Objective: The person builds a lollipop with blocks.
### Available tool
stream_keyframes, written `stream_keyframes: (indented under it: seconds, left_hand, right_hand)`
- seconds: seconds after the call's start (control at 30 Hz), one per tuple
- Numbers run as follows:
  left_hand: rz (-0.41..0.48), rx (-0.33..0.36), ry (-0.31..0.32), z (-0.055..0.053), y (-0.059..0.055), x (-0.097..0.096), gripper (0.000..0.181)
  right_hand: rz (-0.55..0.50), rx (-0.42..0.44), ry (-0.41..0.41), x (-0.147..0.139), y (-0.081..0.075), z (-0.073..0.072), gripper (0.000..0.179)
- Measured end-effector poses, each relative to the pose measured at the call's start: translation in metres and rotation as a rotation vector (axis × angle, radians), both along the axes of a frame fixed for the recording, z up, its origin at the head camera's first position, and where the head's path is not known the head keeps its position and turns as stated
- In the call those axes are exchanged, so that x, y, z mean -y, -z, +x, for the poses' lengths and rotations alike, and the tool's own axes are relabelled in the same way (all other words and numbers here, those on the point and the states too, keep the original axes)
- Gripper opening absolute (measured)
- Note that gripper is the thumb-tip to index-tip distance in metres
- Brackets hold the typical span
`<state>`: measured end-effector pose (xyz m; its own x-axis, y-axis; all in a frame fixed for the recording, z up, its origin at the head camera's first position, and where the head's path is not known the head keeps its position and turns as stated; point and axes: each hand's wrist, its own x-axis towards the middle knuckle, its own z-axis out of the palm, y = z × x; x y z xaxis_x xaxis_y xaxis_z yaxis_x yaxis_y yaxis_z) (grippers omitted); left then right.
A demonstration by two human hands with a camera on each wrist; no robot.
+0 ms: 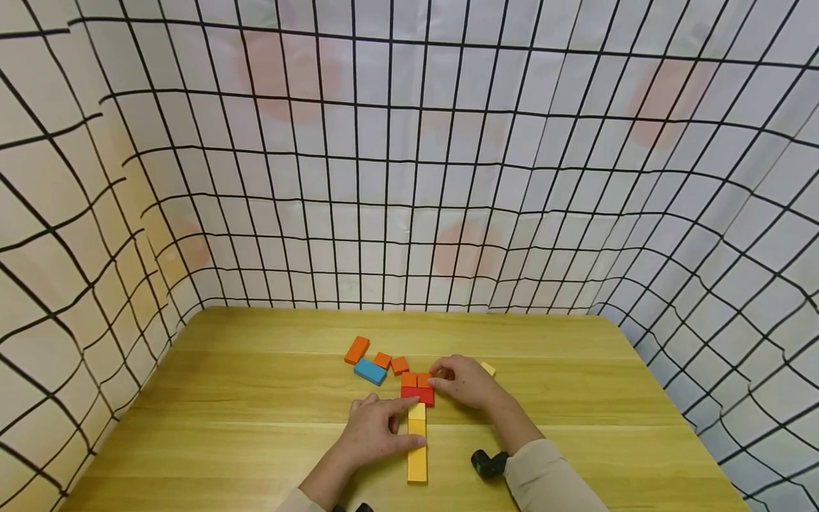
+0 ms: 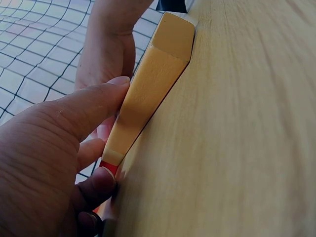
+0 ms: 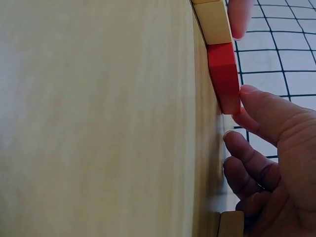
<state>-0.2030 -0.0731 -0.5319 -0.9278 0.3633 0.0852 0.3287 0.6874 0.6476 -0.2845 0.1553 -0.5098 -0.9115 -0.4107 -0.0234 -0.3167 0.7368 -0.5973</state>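
In the head view, toy blocks lie in a line on the table: a long yellow block (image 1: 417, 469) nearest, a pale yellow block (image 1: 417, 411), a red block (image 1: 424, 392) across it, then two small orange blocks at the far end. My left hand (image 1: 377, 430) touches the line from its left side. Its thumb rests on the yellow part and its index finger reaches the red block. With thumb and index finger, my right hand (image 1: 466, 380) pinches the right-hand orange block (image 1: 423, 380) at its outer end. Beside that sits the other orange block (image 1: 409, 380).
Beyond the line lie a blue block (image 1: 370, 371), a longer orange block (image 1: 357, 350) and two small orange ones (image 1: 382, 360). Another pale yellow block (image 1: 488, 368) shows behind my right hand. Black wire mesh (image 1: 409, 243) and white sheeting surround the wooden table (image 1: 256, 398).
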Motion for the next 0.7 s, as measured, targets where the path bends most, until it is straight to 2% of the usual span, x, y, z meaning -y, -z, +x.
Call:
stream_keyframes:
  seconds: [0.7]
  left_hand:
    - [0.001, 0.003, 0.003, 0.0004, -0.0007, 0.0003, 0.068]
  right_hand:
    - [0.003, -0.008, 0.001, 0.0007, 0.001, 0.0001, 0.016]
